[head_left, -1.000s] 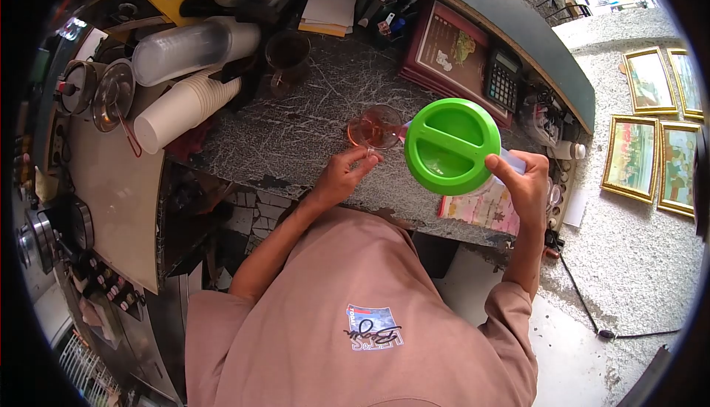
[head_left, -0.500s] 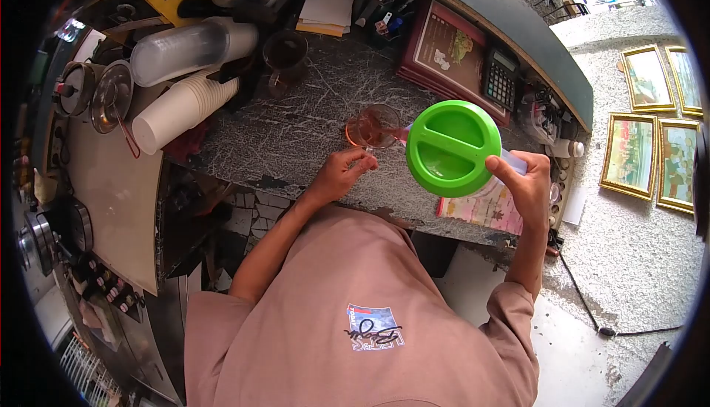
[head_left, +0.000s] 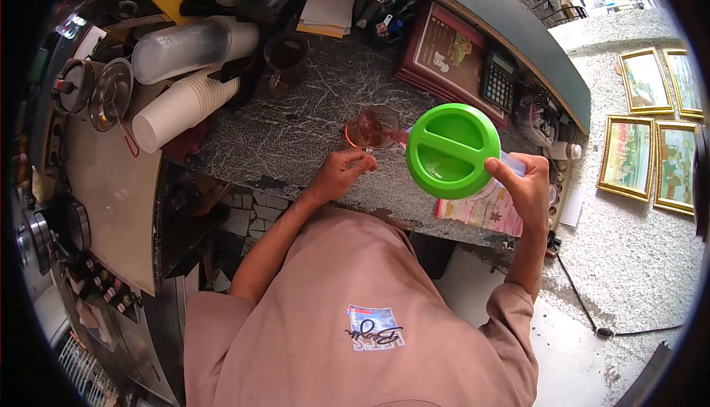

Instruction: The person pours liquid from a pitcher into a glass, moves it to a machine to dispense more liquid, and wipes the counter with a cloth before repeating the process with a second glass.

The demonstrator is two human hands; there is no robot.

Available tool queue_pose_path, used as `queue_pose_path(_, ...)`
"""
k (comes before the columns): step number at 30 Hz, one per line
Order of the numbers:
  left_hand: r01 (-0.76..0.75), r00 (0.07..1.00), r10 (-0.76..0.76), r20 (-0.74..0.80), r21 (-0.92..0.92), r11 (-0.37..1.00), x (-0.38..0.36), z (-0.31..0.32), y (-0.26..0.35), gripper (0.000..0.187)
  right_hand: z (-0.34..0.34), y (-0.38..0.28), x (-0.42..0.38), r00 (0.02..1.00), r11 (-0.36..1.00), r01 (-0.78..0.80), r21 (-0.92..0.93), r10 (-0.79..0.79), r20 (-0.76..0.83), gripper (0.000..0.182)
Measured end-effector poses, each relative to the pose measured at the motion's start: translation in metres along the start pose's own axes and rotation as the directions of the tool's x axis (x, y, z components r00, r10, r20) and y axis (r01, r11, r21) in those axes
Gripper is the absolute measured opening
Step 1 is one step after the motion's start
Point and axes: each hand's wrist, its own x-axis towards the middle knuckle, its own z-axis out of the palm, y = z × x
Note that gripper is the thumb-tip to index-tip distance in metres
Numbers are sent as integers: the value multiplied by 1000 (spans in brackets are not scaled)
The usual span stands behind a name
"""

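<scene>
Two hands share this pour, and we do best by letting each keep to one job. Our right hand (head_left: 529, 189) is closed around the jug with the green lid (head_left: 452, 150), tipped so its spout end points toward the glass cup (head_left: 372, 127); a thin reddish stream seems to run from the spout into the cup, though it is small and hard to make out. Our left hand (head_left: 336, 174) curls its fingertips against the near side of the cup, pinching what looks like its handle, and steadies it on the marble worktop (head_left: 296, 133).

The cup stands near the front edge of the worktop, roughly midway along it, already holding amber liquid. The jug hangs above the worktop just to the right of the cup, over the colourful printed sheet (head_left: 484, 211) that lies at the front edge.

To do this well, we judge that the tilt should stay shallow so the stream stays thin and lands inside the rim, not on it. We keep the cup pressed flat and unmoving, and we watch the level through the glass, since the wide lid hides much of the spout from us. The calculator (head_left: 501, 79) and menu book (head_left: 451, 44) sit toward the back edge, well clear of any splash.
</scene>
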Motion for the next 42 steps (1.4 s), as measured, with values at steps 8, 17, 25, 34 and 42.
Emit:
queue_pose_path(8, -18, 1000, 18, 1, -4, 1000, 0, 0, -8, 31, -1, -5, -1, 1000, 1000, 0, -5, 0, 10, 44)
queue_pose_path(17, -33, 999, 33, 12, -32, 999, 2, 0, -6, 30, -5, -13, -3, 1000, 1000, -18, -16, 19, 24, 42)
queue_pose_path(25, -35, 999, 35, 15, -23, 999, 2, -1, -6, 29, -8, -25, -3, 998, 998, -50, -38, 52, 48, 42)
queue_pose_path(34, 20, 999, -18, 45, -45, 999, 3, -2, -3, 32, -11, -23, -1, 997, 997, -46, -65, 49, 53, 43)
queue_pose_path(42, -29, 1000, 29, 0, -42, 999, 2, 0, -5, 30, -13, -30, 0, 995, 996, -51, -69, 56, 79, 44)
